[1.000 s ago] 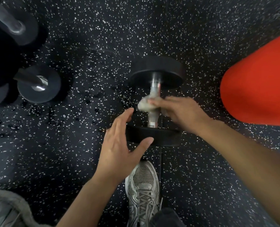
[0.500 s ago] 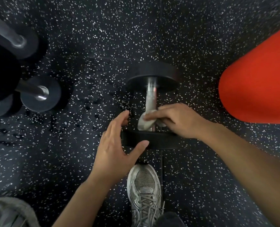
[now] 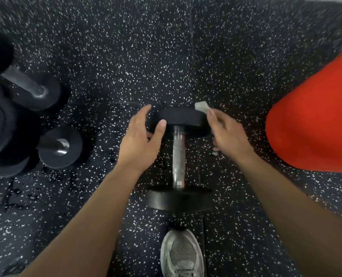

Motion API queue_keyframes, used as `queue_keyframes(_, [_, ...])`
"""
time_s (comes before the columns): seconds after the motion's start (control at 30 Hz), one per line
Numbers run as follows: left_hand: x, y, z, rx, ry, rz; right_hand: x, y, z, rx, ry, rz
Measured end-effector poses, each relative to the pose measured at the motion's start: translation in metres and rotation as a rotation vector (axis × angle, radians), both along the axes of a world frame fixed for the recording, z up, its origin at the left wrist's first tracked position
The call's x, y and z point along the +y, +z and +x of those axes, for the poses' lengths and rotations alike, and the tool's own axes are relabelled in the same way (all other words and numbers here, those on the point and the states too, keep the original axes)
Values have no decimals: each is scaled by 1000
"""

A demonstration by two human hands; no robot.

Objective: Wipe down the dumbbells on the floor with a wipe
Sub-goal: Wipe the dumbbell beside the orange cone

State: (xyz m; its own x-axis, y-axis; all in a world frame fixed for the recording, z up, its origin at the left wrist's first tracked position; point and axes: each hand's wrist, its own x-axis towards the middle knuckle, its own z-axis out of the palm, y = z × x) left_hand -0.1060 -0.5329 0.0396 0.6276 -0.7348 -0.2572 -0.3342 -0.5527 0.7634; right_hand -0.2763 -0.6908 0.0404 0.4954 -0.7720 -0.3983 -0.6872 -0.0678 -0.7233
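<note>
Dumbbell [image 3: 178,156]: lying on the speckled black floor [image 3: 166,56], chrome handle running away from the person, black weights at both ends. Left hand [image 3: 140,140]: fingers spread and relaxed, cupped against the far weight's left edge, gripping nothing. Right hand [image 3: 226,134]: pinches a pale wipe [image 3: 201,106] at the far weight's upper right rim; contact seems likely but is blurred. Other dumbbells [image 3: 52,144]: left. Red pad [image 3: 316,120]: right. Grey shoe [image 3: 182,254]: below.

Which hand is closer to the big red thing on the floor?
The right hand. It holds the wipe at the dumbbell's far end, beside the red object, not touching it. The left hand is across the dumbbell, farther away.
</note>
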Motion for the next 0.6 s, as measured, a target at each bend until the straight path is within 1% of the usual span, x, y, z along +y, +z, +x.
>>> queue_keyframes(0.1, [-11,-6,14,11,-30,45,3,-5,5,90,23,68])
queue_keyframes(0.17, [-12,-16,24,77,-40,49,4,-7,7,113,10,154])
queue_keyframes(0.23, [-10,-25,30,198,-30,34,3,-6,10,90,-6,255])
queue_keyframes(0.3, [-10,-29,30,310,-7,1,3,-4,14,12,-45,365])
queue_keyframes(0.33, [-10,-29,28,338,6,-15,4,-2,17,-25,-61,401])
queue_keyframes(0.47, [-11,-28,22,366,49,-78,9,2,26,-96,-118,419])
queue_keyframes(0.6, [0,-16,14,310,81,-137,22,13,37,-172,-183,402])
